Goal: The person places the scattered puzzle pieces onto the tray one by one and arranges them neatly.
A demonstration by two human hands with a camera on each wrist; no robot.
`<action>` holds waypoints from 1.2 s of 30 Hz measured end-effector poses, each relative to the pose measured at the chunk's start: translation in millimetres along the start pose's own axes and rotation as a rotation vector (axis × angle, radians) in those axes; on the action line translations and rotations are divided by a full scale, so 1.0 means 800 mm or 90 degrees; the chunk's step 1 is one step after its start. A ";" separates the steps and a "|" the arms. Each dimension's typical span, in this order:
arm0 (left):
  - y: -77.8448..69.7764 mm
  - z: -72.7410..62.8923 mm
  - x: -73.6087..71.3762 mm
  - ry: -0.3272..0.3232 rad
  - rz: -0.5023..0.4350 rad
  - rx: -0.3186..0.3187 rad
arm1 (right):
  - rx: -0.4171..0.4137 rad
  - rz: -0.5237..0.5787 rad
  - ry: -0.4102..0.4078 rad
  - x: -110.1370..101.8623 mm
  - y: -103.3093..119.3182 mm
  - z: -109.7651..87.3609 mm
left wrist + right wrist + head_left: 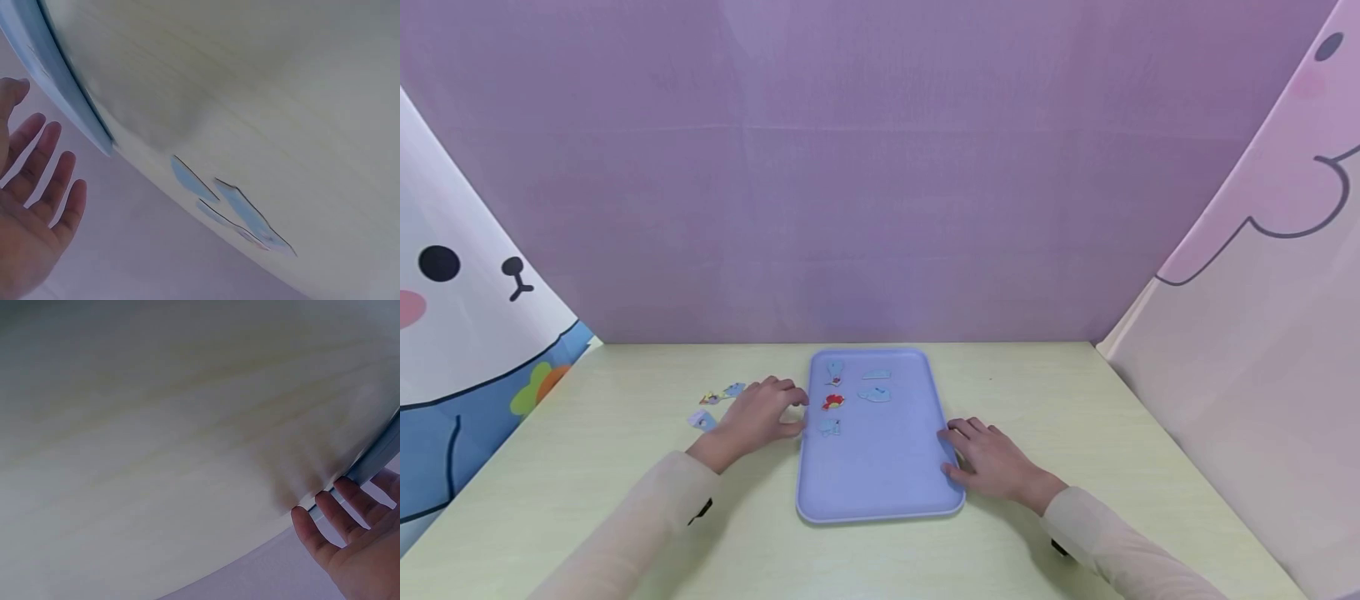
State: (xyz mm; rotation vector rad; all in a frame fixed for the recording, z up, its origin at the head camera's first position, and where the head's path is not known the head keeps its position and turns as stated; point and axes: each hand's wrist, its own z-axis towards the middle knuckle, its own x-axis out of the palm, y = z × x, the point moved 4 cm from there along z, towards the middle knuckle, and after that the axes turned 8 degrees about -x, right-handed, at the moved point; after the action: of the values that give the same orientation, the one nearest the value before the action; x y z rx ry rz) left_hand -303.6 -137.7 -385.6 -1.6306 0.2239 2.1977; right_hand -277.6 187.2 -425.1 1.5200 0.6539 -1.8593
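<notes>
A shallow lavender tray (887, 475) lies on the table with several small flat picture cutouts on it, among them a red one (832, 402) and a pale blue one (874, 394). By the tray's left rim is my left hand (758, 417), fingers bent slightly and thumb apart, with nothing in its grasp. The left wrist view shows that palm (28, 250) with loosely spread fingers. Across the tray, my right hand (988, 460) has its fingertips at the right rim. Its fingers (312, 537) look relaxed in the right wrist view; whether they press the rim I cannot tell.
Left of the tray, three more cutouts lie on the pale wooden table (1037, 392): a bluish one (733, 389), a yellowish one (709, 398) and a white-and-blue one (703, 419). A purple backdrop (880, 208) rises behind the table, with cartoon-printed cloths on both sides.
</notes>
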 end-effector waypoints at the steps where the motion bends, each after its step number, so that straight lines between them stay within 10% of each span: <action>1: 0.003 -0.001 -0.001 -0.003 0.002 -0.002 | 0.000 0.000 0.000 0.000 0.000 0.000; 13: 0.046 -0.018 -0.003 -0.047 0.033 -0.048 | -0.002 0.001 0.003 -0.003 0.001 0.001; 36: 0.088 -0.035 -0.003 0.011 0.060 -0.150 | -0.007 -0.006 0.001 -0.002 0.002 0.000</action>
State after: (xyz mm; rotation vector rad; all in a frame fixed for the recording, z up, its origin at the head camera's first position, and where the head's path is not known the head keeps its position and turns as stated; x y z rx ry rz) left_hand -307.0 -212.4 -399.2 -1.7951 0.0483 2.3569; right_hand -276.2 186.2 -423.2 1.5140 0.6716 -1.8589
